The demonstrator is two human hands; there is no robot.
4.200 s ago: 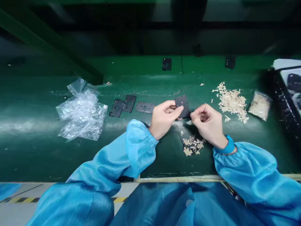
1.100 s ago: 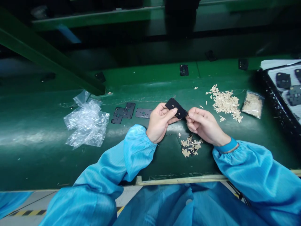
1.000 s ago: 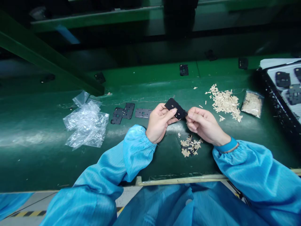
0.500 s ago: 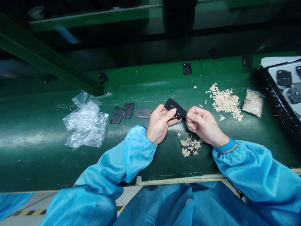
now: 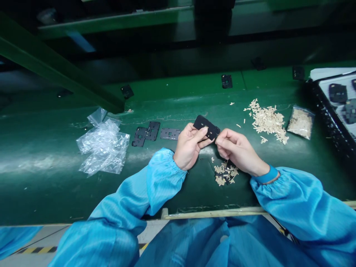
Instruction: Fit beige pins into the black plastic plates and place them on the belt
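one black plate (image 5: 210,128) is held up over the green bench (image 5: 50,196) by the left hand (image 5: 189,142), with the thumb laid on top and the fingers tucked below. it is tipped a little, maybe so that its edge can be seen and reached. it is thin and flat, with round corners and small holes cut in it. at its right corner, the finger and thumb of the right hand (image 5: 232,146) are brought close together. whether the corner or some tiny bit is pinched there cannot be told. a blue band (image 5: 266,175) is worn on the right wrist.

a small pile (image 5: 226,173) of tan and black bits is set just below the right hand, perhaps so that only a short reach is needed. a big pile (image 5: 268,120) of pale, skinny bits is spread farther right, near a clear bag (image 5: 301,122) that is filled with pale bits too. on the left, more flat plates (image 5: 152,135) are laid out, and shiny, crinkly plastic bags (image 5: 104,144) are heaped past them.
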